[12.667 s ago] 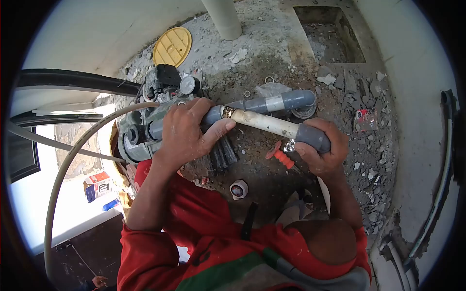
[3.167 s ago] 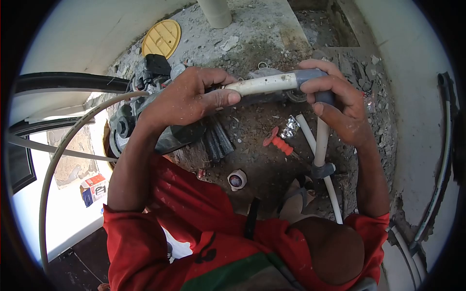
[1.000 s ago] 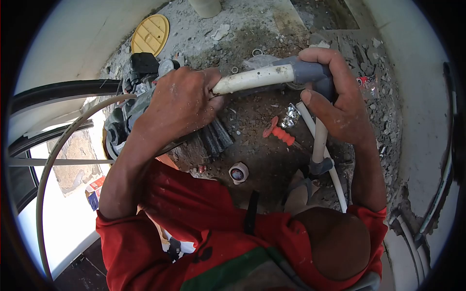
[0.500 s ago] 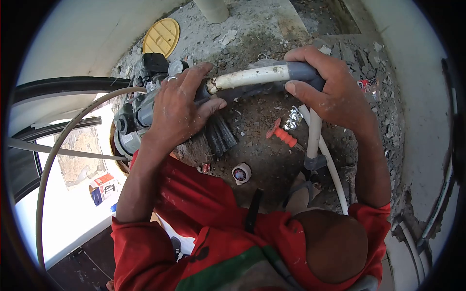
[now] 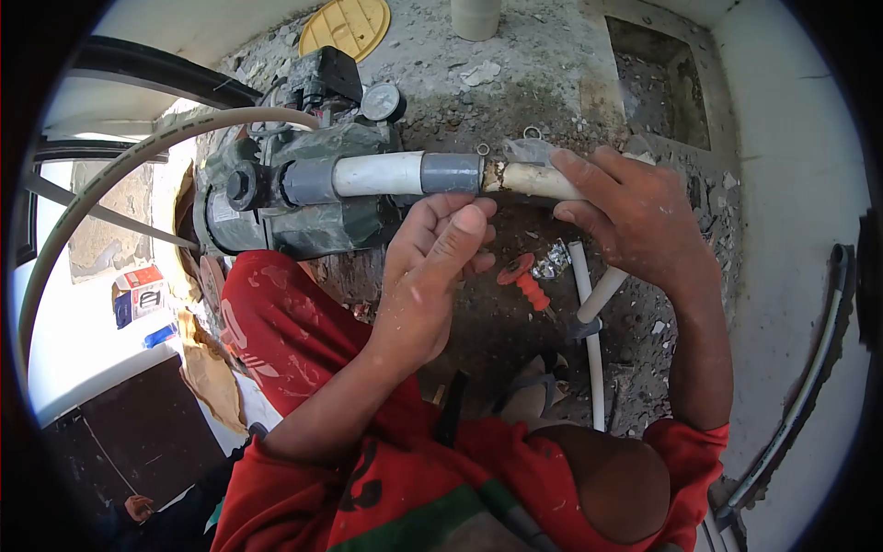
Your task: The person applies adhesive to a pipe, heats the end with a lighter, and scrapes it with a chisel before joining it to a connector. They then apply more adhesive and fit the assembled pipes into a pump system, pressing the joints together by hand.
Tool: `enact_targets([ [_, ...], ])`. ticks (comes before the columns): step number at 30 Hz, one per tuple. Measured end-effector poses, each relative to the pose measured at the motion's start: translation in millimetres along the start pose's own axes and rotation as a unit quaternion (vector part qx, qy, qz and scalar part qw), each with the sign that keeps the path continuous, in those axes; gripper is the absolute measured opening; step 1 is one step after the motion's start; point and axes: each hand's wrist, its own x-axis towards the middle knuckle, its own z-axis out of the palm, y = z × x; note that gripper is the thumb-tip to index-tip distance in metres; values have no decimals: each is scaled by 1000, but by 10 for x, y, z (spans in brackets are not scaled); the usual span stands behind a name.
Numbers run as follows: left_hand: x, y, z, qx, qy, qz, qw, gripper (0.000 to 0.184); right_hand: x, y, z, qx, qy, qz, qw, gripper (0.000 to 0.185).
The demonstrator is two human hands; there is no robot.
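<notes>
My right hand (image 5: 635, 207) grips a cream PVC pipe (image 5: 524, 180) near its bend, thumb below and fingers over the top. The pipe's dirty, brown-stained end meets or lies right beside a grey coupling (image 5: 452, 172); I cannot tell if it is inserted. A short white pipe (image 5: 377, 173) runs from the coupling to a grey fitting (image 5: 310, 180) on a dusty green water pump (image 5: 322, 230). Just below the coupling is my left hand (image 5: 423, 285), fingers curled and thumb pressed towards them. Whatever it may hold is hidden.
A pressure gauge (image 5: 381, 102) stands behind the pump, and a beige hose (image 5: 120, 175) arches at left. An orange-handled tool (image 5: 529, 283) and a thin white pipe (image 5: 596, 386) lie on the dirt. Another person's hand (image 5: 138, 508) shows at lower left.
My left hand has let go of the pipe's end and dropped below the coupling, fingers curled. My right hand still grips the pipe. The view has shifted, showing more of the pump.
</notes>
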Motion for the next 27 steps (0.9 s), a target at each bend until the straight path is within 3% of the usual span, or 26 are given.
enact_targets([
  [4,221,-25,-124,-181,-20,-47,982,48,56,-5,3,-23,-4,-37,999,43],
  [11,257,-107,-138,-180,-22,-22,983,40,115,98,9,-10,-35,-73,997,55],
  [17,241,-159,-144,-153,-22,-5,988,33,141,75,-41,30,-81,-27,996,47],
  [27,260,-164,-166,-143,-47,23,988,33,239,198,-58,224,-152,18,963,42],
])
